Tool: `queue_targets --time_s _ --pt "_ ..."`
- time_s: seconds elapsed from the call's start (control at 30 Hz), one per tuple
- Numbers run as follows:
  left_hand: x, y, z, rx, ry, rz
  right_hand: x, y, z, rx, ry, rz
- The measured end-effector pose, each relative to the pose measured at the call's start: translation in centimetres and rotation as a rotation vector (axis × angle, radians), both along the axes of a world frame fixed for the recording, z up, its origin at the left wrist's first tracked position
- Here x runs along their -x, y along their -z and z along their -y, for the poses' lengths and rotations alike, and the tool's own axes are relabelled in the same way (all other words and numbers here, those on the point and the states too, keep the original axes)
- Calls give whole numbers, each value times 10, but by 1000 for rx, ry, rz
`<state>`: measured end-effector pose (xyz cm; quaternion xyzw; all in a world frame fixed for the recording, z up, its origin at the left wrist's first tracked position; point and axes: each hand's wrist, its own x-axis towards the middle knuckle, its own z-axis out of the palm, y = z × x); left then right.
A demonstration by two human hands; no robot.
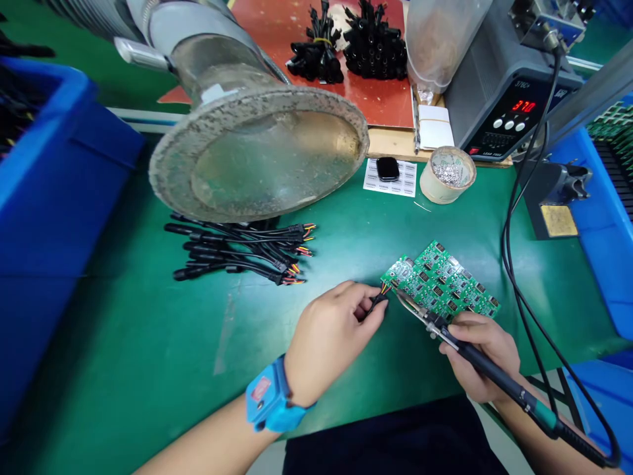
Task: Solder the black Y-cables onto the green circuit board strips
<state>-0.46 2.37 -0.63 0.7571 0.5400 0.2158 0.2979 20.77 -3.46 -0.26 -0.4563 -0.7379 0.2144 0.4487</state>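
Observation:
My left hand (330,333) pinches a short black cable (380,301) whose coloured wire ends meet the near corner of a green circuit board panel (445,280) lying on the green mat. My right hand (482,353) is closed round a black soldering iron (499,373); its tip rests at the same board corner, beside the wire ends. A blue wrist strap (270,399) sits on my left wrist.
A bundle of black cables with coloured ends (237,254) lies left of the board. A large fume-extraction hood (260,152) hangs over the mat. At the back right stand a soldering station (509,99) reading 370, a solder-scrap cup (448,175) and an iron stand (556,194). Blue bins (54,198) flank both sides.

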Motion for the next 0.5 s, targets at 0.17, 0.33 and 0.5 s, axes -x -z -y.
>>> queue_targets --time_s 0.17,0.33,0.5 --pt "0 2 4 -66 23 -31 2 2 -2 -2 14 45" --pt "0 3 8 -245 103 -160 2 2 -1 -3 10 34" --pt "-2 5 10 -331 131 -226 1 1 -1 22 0 29"
